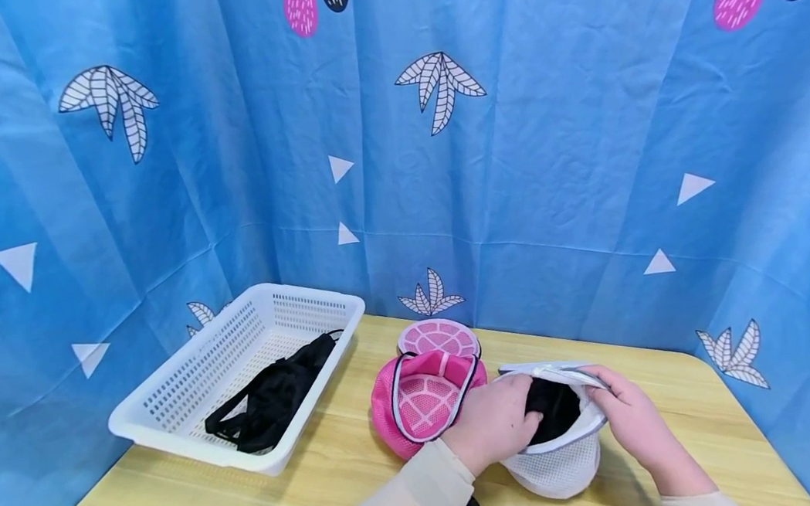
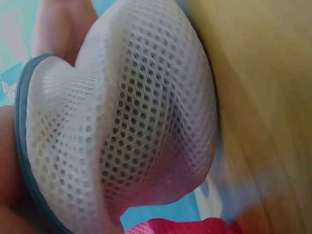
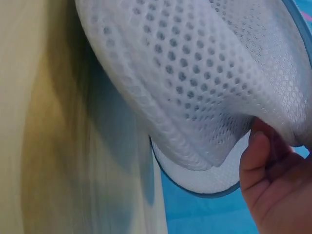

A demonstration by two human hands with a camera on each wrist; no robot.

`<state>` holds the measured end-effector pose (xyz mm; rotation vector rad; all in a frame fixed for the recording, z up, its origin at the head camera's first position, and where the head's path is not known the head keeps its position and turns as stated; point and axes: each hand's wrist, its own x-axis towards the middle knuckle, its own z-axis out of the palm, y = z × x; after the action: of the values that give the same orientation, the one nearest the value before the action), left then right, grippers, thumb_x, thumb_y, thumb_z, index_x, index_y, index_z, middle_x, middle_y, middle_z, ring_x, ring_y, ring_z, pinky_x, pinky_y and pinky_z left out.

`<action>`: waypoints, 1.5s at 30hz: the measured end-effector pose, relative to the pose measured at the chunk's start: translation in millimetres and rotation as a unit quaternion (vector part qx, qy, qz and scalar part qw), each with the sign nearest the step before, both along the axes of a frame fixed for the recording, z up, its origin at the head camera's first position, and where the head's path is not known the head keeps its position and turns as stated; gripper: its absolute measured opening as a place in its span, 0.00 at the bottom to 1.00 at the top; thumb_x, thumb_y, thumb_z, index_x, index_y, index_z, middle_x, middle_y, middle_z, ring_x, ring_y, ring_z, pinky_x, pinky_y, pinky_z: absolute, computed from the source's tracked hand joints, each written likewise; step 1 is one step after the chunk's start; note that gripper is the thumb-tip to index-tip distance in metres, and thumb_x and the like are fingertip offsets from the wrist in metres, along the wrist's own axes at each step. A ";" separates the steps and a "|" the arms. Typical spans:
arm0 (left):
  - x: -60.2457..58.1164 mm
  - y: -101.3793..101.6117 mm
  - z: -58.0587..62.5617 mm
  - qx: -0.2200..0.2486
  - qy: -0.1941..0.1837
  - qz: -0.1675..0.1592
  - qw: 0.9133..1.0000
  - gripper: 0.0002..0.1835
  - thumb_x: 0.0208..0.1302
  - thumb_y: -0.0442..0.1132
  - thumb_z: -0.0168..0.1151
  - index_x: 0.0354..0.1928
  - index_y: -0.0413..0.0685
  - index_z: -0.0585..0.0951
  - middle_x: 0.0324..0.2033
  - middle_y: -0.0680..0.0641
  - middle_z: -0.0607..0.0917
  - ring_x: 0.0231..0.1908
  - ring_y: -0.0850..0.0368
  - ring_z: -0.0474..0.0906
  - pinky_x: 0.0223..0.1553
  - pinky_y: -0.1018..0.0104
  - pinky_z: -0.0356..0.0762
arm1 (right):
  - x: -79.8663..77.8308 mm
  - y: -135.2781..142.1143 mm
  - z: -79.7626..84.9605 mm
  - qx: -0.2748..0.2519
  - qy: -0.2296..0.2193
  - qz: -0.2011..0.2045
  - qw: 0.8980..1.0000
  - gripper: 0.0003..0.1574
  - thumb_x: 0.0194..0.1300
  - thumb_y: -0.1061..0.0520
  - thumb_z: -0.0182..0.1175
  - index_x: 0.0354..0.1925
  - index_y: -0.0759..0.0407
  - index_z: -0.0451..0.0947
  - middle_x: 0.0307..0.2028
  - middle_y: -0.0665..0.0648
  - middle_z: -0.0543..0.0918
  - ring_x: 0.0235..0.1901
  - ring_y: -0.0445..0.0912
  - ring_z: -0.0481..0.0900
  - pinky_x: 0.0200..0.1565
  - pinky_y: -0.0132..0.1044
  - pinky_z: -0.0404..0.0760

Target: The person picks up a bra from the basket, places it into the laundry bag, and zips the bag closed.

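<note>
A white mesh laundry bag point(image 1: 553, 468) with a grey-trimmed opening stands on the table, and black cloth point(image 1: 552, 410) fills part of its mouth. My left hand point(image 1: 492, 424) reaches over the near-left rim into the opening, thumb and fingers against the black cloth. Whether they pinch it is hidden. At the right side of the mouth my right hand point(image 1: 631, 417) pinches the bag's edge; in the right wrist view its thumb and fingers point(image 3: 256, 161) grip the white mesh. Through the bag's side, in the left wrist view, the mesh point(image 2: 141, 112) looks dark.
Just left of the bag sits a pink mesh bag point(image 1: 387, 409), its round lid point(image 1: 438, 336) lifted behind it. A white plastic basket point(image 1: 173, 445) holding black strappy garments point(image 1: 281, 396) stands farther left on the wooden table point(image 1: 708, 436). Blue curtain point(image 1: 545, 159) hangs around the table.
</note>
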<state>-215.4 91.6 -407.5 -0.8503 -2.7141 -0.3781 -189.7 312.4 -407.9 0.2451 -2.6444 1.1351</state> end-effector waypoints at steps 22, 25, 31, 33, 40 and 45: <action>-25.1 -30.9 -0.2 0.206 -0.332 -0.044 0.920 0.25 0.69 0.61 0.39 0.58 0.58 0.73 0.41 0.55 0.80 0.36 0.56 0.80 0.44 0.57 0.75 | -4.3 12.8 -3.0 -0.184 -0.039 -0.020 0.982 0.18 0.73 0.59 0.41 0.55 0.66 0.68 0.52 0.54 0.71 0.47 0.35 0.69 0.43 0.28 0.73; -27.5 -31.2 -2.1 0.253 -0.365 -0.065 0.894 0.21 0.70 0.58 0.43 0.53 0.57 0.76 0.34 0.55 0.78 0.26 0.57 0.77 0.34 0.63 0.74 | -4.3 14.4 -4.0 -0.204 -0.041 -0.006 0.978 0.18 0.74 0.59 0.41 0.55 0.68 0.68 0.47 0.51 0.74 0.43 0.38 0.73 0.41 0.31 0.75; -32.9 -30.4 -3.3 0.312 -0.344 -0.065 0.884 0.19 0.63 0.50 0.58 0.55 0.56 0.74 0.34 0.55 0.78 0.33 0.62 0.74 0.36 0.67 0.74 | -3.9 13.8 -4.2 -0.179 -0.065 -0.005 0.982 0.23 0.73 0.50 0.45 0.54 0.65 0.70 0.46 0.56 0.77 0.41 0.40 0.74 0.40 0.33 0.75; -33.3 -30.3 -2.0 0.319 -0.340 -0.064 0.883 0.22 0.60 0.48 0.62 0.57 0.58 0.73 0.32 0.54 0.77 0.31 0.60 0.75 0.34 0.66 0.75 | -3.1 12.8 -3.0 -0.156 -0.069 -0.016 0.985 0.25 0.72 0.46 0.47 0.55 0.63 0.72 0.48 0.58 0.77 0.43 0.39 0.74 0.42 0.31 0.74; -25.8 -29.3 10.8 0.275 -0.264 -0.028 0.924 0.27 0.57 0.44 0.66 0.58 0.68 0.70 0.36 0.57 0.74 0.36 0.63 0.72 0.39 0.66 0.75 | 1.6 10.0 5.5 -0.096 -0.050 -0.050 0.993 0.23 0.71 0.47 0.48 0.53 0.60 0.75 0.49 0.58 0.78 0.44 0.37 0.73 0.42 0.28 0.73; -18.1 -29.5 21.9 0.200 -0.168 0.029 0.965 0.29 0.57 0.42 0.66 0.59 0.71 0.69 0.41 0.58 0.79 0.39 0.63 0.76 0.42 0.62 0.77 | 2.6 10.0 9.5 -0.080 -0.027 -0.074 0.994 0.19 0.71 0.49 0.50 0.50 0.59 0.77 0.45 0.58 0.80 0.40 0.38 0.74 0.38 0.31 0.74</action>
<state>-233.6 62.0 -385.6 -0.6365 -2.7932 -1.1039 -187.1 322.4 -398.3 -0.0119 -2.5510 1.3110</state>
